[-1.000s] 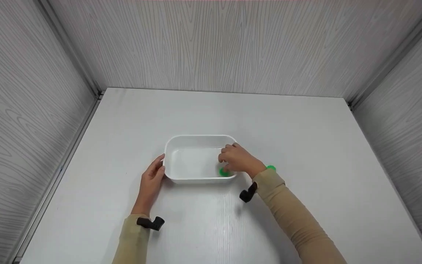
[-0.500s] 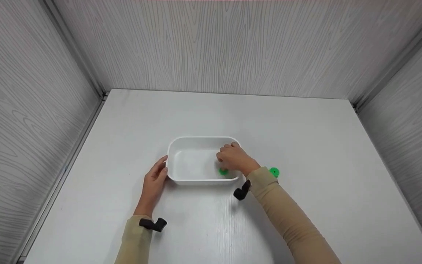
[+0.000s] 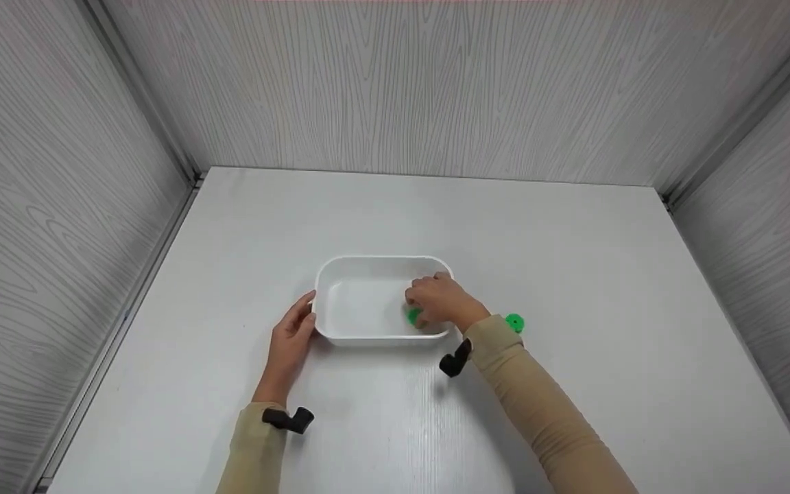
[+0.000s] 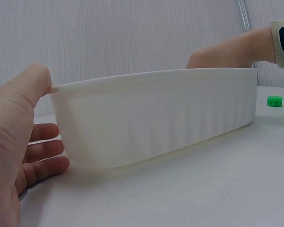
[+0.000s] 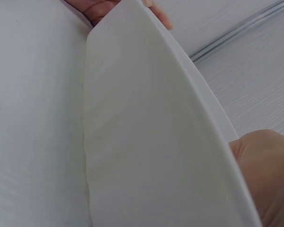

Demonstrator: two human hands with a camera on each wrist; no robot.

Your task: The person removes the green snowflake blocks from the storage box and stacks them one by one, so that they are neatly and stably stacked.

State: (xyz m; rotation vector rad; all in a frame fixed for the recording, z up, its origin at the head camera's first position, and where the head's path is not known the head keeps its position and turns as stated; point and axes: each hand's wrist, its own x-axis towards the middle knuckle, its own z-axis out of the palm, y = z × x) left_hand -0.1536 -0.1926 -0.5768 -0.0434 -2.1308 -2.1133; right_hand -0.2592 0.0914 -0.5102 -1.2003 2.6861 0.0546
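A white, rounded rectangular plastic tub [image 3: 361, 339] stands on the white table. Against its left end my left hand [image 3: 288, 346] rests from outside; in the left wrist view the thumb lies at the rim and the other fingers lie along the wall. My right hand [image 3: 441, 300] reaches over the tub's right end, fingers bent down inside. Between its thumb and fingers it pinches a green disc [image 3: 413, 315], partly covered by the hand. Another green disc [image 3: 515, 322], ridged at the edge with a small centre hole, lies on the table beside the right sleeve.
Pale wood-grain panels [image 3: 395, 82] enclose the table [image 3: 573, 261] at the back and both sides. A dark wrist camera [image 3: 455, 359] sits on the right sleeve, and one more wrist camera [image 3: 289, 420] on the left.
The green disc in the tub has shifted slightly left and up, now between the right thumb and fingers. The right wrist has moved a little left, uncovering more of the table disc.
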